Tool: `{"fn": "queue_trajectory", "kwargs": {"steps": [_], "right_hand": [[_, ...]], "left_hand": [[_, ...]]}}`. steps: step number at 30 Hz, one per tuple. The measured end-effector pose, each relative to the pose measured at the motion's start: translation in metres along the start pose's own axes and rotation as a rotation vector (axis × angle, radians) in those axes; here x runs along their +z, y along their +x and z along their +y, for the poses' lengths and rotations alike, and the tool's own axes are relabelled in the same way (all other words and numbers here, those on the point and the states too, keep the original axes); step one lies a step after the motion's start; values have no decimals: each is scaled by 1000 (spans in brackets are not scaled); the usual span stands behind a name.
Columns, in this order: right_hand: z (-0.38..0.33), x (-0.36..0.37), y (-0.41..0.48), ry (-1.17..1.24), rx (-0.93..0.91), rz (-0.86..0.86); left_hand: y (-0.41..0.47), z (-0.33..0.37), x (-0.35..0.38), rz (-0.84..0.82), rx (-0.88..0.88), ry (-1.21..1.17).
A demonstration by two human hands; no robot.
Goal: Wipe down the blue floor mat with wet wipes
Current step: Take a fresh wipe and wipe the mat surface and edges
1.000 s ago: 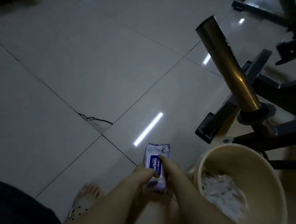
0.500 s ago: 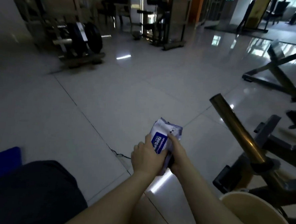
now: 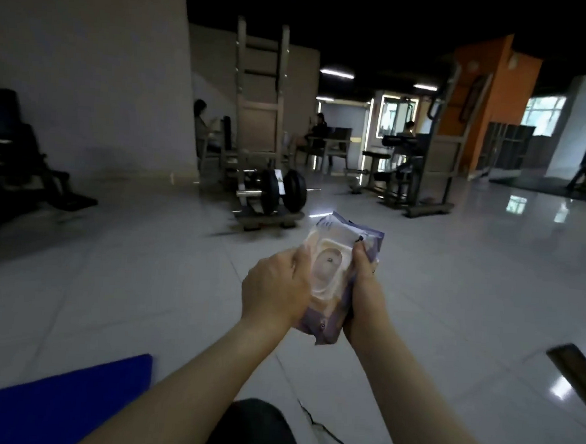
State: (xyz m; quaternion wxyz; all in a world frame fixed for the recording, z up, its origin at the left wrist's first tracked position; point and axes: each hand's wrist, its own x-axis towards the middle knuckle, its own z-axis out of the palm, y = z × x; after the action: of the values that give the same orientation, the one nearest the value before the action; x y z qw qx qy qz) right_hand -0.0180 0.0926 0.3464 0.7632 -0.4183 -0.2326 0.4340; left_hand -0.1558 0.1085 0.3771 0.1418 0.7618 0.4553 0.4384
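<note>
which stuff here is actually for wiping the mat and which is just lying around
For the job: wet wipes pack, gripped by left hand and right hand; blue floor mat.
Just lying about: weight plates; brass bar; black bench.

Body | your left hand and right hand: bare | your left forearm and right forearm: bare to the near edge | your clothing: plain near-black garment, rounded over your leg, near centre | fabric detail too dim to tell
</note>
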Motion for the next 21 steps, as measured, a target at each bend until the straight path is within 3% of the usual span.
{"fn": "queue_trajectory", "kwargs": {"steps": [4,7,11,14,21], "right_hand": [[26,62,5,139,126,-185],[54,102,-5,99,199,-276],[104,151,-13,-47,313,-320],[132,167,-15,-141,374,-321],[194,175,-23,-219,409,-429]], "left_hand": [[29,-59,-69,106,-105,-115],[23,-112,-114,178,-76,71],[-3,-165,-159,180,150,363],[-21,-172,-167,72,293,239],[-34,-217,-156,-63,-112,90]]}}
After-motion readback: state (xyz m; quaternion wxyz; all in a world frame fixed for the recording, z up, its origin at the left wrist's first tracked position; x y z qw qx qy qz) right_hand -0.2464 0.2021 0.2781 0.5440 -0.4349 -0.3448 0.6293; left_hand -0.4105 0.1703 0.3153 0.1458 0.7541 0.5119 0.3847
